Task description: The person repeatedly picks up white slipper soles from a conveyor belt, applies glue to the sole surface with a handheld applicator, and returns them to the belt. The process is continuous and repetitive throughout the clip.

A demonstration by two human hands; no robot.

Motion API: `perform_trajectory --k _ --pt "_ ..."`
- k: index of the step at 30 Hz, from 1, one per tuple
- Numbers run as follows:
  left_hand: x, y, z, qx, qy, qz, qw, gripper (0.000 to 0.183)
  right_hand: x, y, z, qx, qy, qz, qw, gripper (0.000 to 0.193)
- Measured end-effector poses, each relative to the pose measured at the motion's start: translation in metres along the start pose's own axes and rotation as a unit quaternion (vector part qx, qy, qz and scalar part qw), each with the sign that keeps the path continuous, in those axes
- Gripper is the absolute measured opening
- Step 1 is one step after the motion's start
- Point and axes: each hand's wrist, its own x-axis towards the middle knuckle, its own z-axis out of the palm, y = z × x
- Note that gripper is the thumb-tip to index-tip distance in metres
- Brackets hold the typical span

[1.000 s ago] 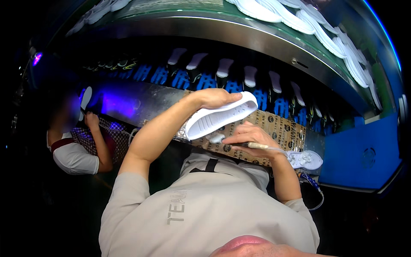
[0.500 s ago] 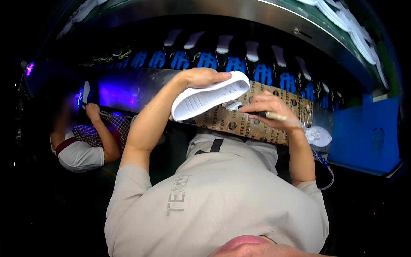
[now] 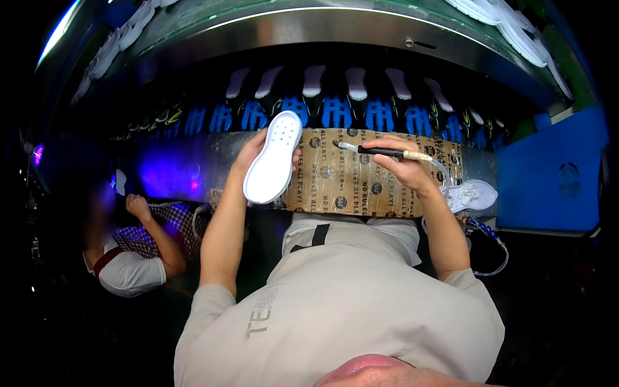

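Note:
A white shoe sole point(image 3: 271, 169) is gripped at its edge by my left hand point(image 3: 251, 152), whose fingers curl behind it. The sole stands nearly lengthwise, with small holes toward its far end and a smooth, wider near end. My right hand point(image 3: 407, 170) is closed around the dark handle of a brush point(image 3: 379, 151), fed by a clear tube. Its pale tip points left, apart from the sole, over the bench's cardboard cover point(image 3: 380, 187). Right of that hand lies another white sole-shaped piece point(image 3: 485, 195) with white lumps on it.
Beyond the bench, shoe uppers with pale undersides point(image 3: 314, 80) hang in a row on blue holders point(image 3: 336, 113). A metal-edged shelf point(image 3: 271, 31) carries white soles above. At right stands a blue panel point(image 3: 548, 177). Another person point(image 3: 132, 267) works at the left.
The sole has swung from slanted to nearly lengthwise and moved left with my left hand. My right hand and brush have drawn away from it, the brush now held more level.

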Motion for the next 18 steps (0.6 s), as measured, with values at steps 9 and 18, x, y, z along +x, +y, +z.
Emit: perform_trajectory --k 9,18 --pt "-0.04 -0.134 -0.075 -0.283 -0.075 0.245 0.924 0.073 -0.044 0.106 0.026 0.19 0.127 0.139 0.964 0.028" --pt "-0.025 0.039 0.151 0.115 -0.293 0.185 0.931 0.081 -0.062 0.129 0.04 0.135 0.158 0.138 0.968 0.028"
